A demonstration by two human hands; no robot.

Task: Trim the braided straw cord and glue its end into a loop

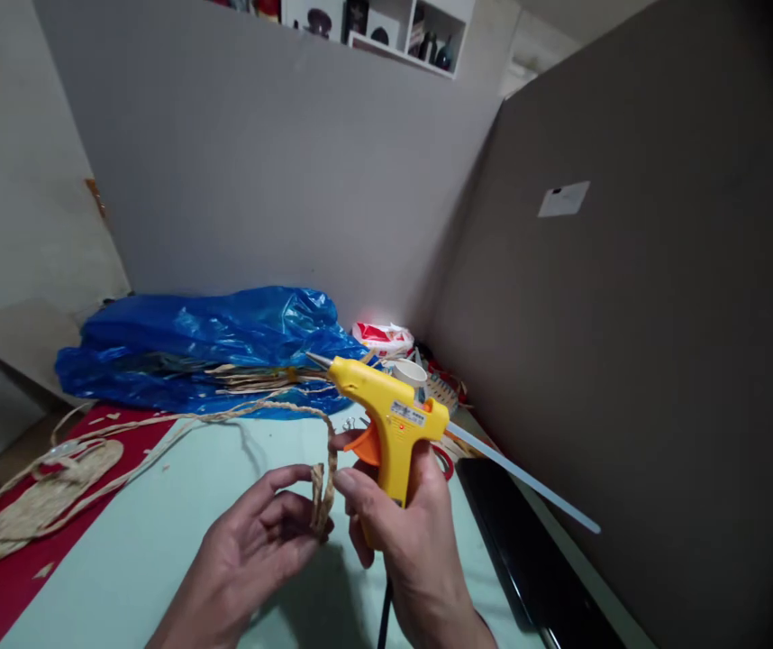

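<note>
In my right hand (420,541) is a yellow hot glue gun (396,424) with an orange trigger, its metal nozzle pointing up and left. A long pale glue stick (528,482) sticks out of its back. My left hand (258,536) pinches the folded end of a braided straw cord (324,500), close to my right thumb. From there the cord runs up and away to the left. It reaches a woven straw sole-shaped piece (49,509) with loops of cord lying over it.
A blue plastic bag (211,329) with straw strands lies at the back. Behind the glue gun are a red-and-white packet (383,338) and a white roll (409,371). A black flat device (528,550) lies at right. Grey partitions (278,162) enclose the table (136,541).
</note>
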